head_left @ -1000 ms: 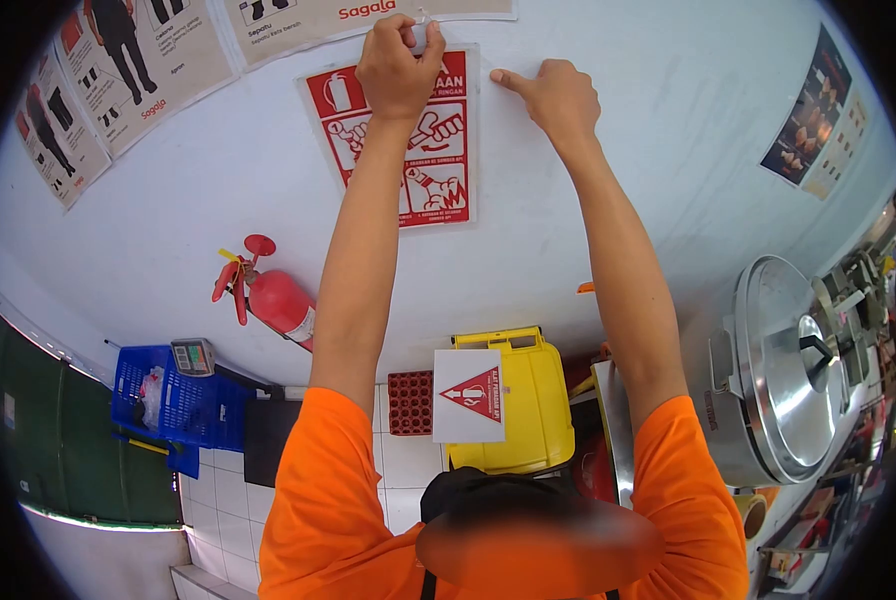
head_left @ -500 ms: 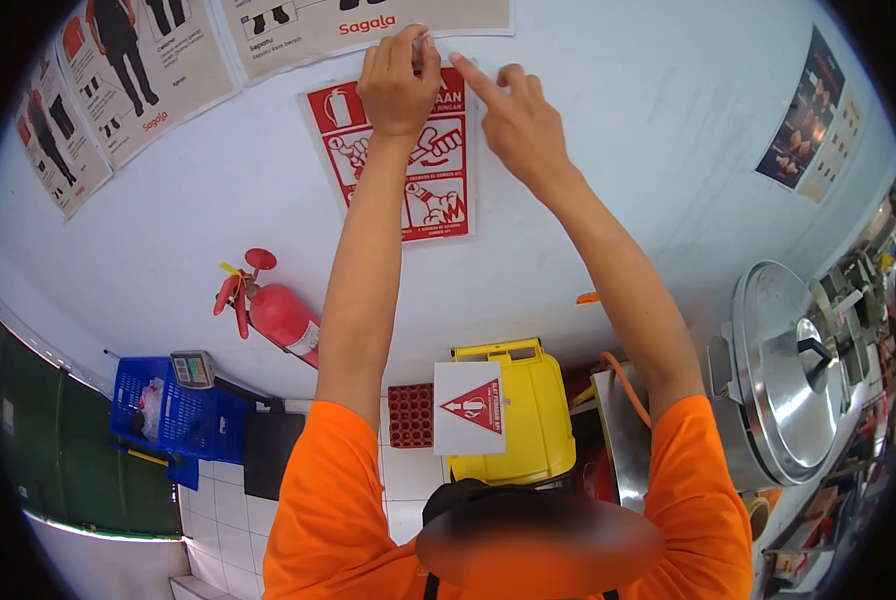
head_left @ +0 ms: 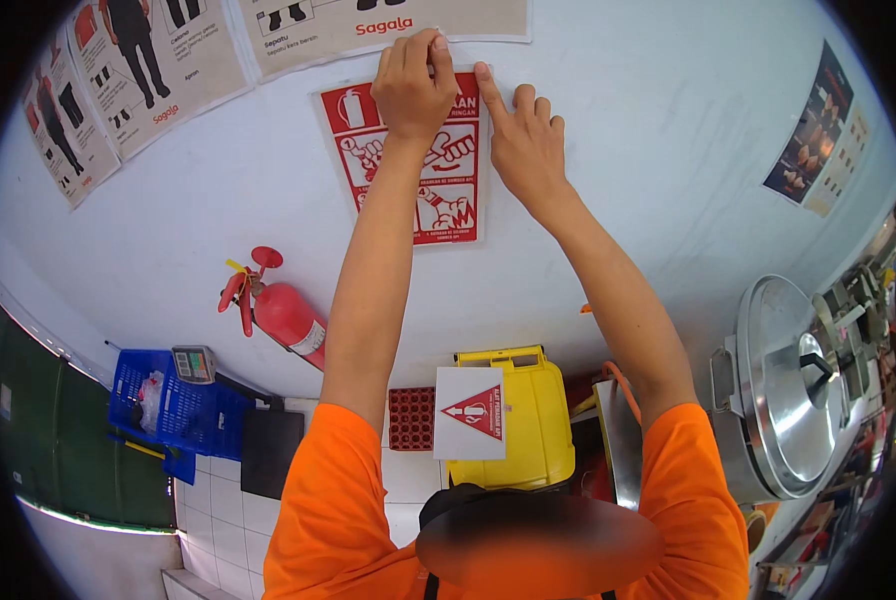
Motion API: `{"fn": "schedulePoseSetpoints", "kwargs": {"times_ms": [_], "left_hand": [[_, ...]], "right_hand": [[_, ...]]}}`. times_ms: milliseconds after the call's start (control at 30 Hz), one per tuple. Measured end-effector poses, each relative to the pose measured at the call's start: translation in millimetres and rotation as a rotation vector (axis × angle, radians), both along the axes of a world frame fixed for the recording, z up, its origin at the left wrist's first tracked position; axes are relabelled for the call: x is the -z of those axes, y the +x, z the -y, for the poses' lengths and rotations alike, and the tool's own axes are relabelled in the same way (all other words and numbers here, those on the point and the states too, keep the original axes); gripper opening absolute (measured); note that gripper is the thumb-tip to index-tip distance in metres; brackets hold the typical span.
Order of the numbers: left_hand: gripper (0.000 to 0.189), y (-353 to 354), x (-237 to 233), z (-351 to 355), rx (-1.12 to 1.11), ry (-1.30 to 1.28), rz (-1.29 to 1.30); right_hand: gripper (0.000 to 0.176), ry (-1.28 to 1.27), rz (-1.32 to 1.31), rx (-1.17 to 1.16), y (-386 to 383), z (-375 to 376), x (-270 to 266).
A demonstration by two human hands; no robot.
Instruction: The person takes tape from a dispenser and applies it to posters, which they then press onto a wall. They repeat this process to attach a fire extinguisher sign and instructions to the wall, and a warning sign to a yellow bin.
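Note:
A red-and-white fire extinguisher instruction sign (head_left: pixel 453 215) in a clear cover lies against the wall, slightly tilted. My left hand (head_left: pixel 415 90) is over its top edge, thumb and fingers closed in a pinch; whatever they may hold is hidden. With the index finger stretched out at the sign's top right corner and the other fingers loosely bent, my right hand (head_left: pixel 528 140) rests close to the wall. Both forearms are raised, and the left one covers part of the sign's pictures.
Clothing posters (head_left: pixel 198 60) hang above left, a food poster (head_left: pixel 813 130) at right. Below are a red fire extinguisher (head_left: pixel 288 315), blue crate (head_left: pixel 193 405), yellow bin (head_left: pixel 543 410), white box with a red triangle label (head_left: pixel 453 440), red egg tray (head_left: pixel 411 418) and large metal pot (head_left: pixel 793 400).
The view has shifted slightly, so the sign and posters sit a little further right. My left fingers stay pinched at the top edge; my right index finger points more upright at the corner.

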State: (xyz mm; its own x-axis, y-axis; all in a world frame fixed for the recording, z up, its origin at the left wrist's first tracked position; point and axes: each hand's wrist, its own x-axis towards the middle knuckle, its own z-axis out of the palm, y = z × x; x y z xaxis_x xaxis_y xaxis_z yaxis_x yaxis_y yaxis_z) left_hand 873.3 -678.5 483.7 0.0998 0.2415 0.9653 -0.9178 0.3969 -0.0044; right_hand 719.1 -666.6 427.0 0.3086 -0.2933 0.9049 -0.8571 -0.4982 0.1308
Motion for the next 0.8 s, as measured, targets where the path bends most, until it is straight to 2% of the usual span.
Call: {"fn": "schedulePoseSetpoints", "kwargs": {"times_ms": [267,333,667,733,767,800], "left_hand": [[0.008,0.8,-2.3,1.4,-0.063,-0.079,0.107],[0.008,-5.0,1.5,-3.8,-0.088,0.073,-0.041],[0.016,-4.8,-3.7,4.3,-0.011,-0.013,-0.073],[0.017,-3.9,-2.5,3.6,-0.051,-0.001,-0.066],[0.017,-4.7,-1.2,4.1,-0.046,0.008,-0.063],[0.017,-5.0,-2.6,4.7,-0.031,-0.021,-0.063]], "right_hand": [[0.086,0.018,0.016,-0.024,-0.1,0.6,0.3],[0.086,0.019,0.025,-0.041,-0.8,-0.5,0.2],[0.084,-0.014,-0.031,0.053,6.4,-8.6,-6.3],[0.088,-0.091,-0.009,-0.046,14.6,-13.1,-15.7],[0.088,-0.083,-0.007,-0.04,16.0,-14.5,-17.4],[0.091,0.08,-0.078,-0.004,17.6,-12.6,-20.1]]}}
